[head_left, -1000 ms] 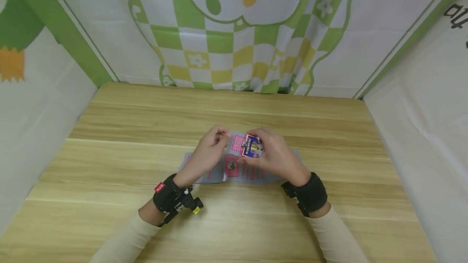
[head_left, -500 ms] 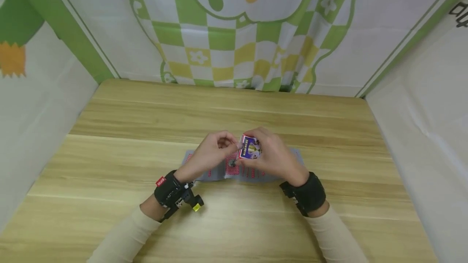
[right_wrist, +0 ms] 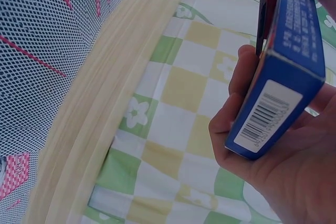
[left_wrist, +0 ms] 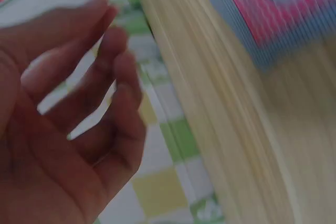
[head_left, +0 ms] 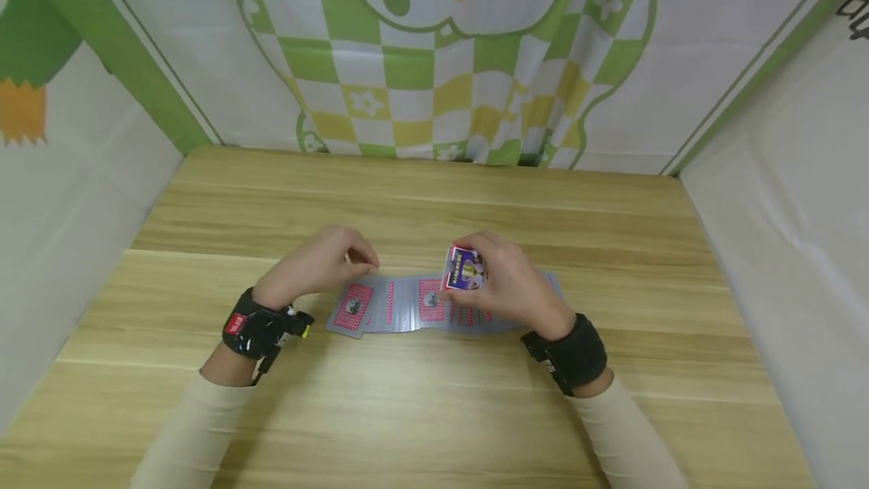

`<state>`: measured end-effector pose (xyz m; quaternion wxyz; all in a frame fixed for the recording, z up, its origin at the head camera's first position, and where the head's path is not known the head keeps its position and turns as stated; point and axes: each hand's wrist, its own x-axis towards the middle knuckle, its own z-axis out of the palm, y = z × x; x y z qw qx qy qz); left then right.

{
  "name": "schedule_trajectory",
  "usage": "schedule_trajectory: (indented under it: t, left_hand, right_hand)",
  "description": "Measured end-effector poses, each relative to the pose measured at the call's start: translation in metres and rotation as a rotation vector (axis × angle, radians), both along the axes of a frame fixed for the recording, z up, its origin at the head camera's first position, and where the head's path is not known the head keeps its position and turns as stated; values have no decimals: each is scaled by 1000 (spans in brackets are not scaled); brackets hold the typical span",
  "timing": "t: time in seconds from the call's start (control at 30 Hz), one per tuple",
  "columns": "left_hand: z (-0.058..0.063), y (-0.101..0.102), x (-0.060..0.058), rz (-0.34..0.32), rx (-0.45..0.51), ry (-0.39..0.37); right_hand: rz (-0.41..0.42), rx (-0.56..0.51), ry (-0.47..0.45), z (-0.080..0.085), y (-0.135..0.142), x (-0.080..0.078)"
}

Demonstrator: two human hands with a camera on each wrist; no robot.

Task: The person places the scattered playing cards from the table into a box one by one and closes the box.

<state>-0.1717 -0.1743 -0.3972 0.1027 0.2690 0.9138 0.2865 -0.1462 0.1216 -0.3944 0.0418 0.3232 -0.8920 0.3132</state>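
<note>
My right hand [head_left: 505, 278] grips a small playing-card box [head_left: 465, 270], thumb on one side and fingers on the other. In the right wrist view the box shows a blue side and a white barcode label [right_wrist: 269, 116]. My left hand [head_left: 326, 262] hovers above the left end of a spread row of playing cards [head_left: 404, 304], holding nothing. Its fingers are loosely curved, thumb tip close to the index tip, in the left wrist view. The cards overlap with red-patterned, grey-bordered backs up. The leftmost card [head_left: 353, 308] shows nearly whole. My right hand hides part of the row's right end.
The wooden table [head_left: 421, 413] carries the cards. A green, yellow and white checked curtain [head_left: 434, 74] hangs behind its far edge. White cloth walls [head_left: 774, 195] stand at both sides. A black wrist camera band is strapped to each wrist.
My left hand first stood near a card by the box, then touched the box's left end. Now it has moved left, away from the box, uncovering the row's left cards. My right hand keeps its grip.
</note>
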Motion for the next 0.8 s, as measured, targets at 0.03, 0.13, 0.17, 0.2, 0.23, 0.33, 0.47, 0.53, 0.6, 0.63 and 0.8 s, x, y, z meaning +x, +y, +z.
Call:
schedule_trajectory:
  t: [0.03, 0.13, 0.17, 0.2, 0.23, 0.33, 0.47, 0.53, 0.6, 0.63, 0.8]
  left_hand:
    - [-1, -5, 0, -9, -38, -6]
    - [-7, -15, 3, -23, -140, -45]
    - [-10, -17, 4, -29, -165, -56]
    - [-12, -18, 5, -27, -183, -71]
    - [-15, -19, 7, -22, -197, -81]
    - [-23, -21, 9, -2, -229, -87]
    - [-28, -21, 10, 34, -242, -108]
    - [-30, -22, 9, 39, -241, -116]
    - [-32, -23, 8, 38, -246, -111]
    - [-33, -23, 7, 37, -248, -106]
    - [-35, -26, 5, 16, -240, -96]
  right_hand:
    - [0, 2, 4, 0, 0, 0]
    - [-1, 8, 16, 1, 0, 0]
    - [-1, 7, 17, 1, 0, 1]
    - [0, 8, 17, 1, 0, 1]
    - [-1, 8, 17, 1, 0, 1]
    - [0, 10, 13, 2, -1, 2]
    - [-2, 15, 8, 2, -1, 2]
    - [-1, 13, 3, 2, -1, 2]
    - [0, 14, -1, 2, -1, 2]
    - [0, 15, -2, 2, -1, 2]
    - [1, 18, -3, 1, -1, 1]
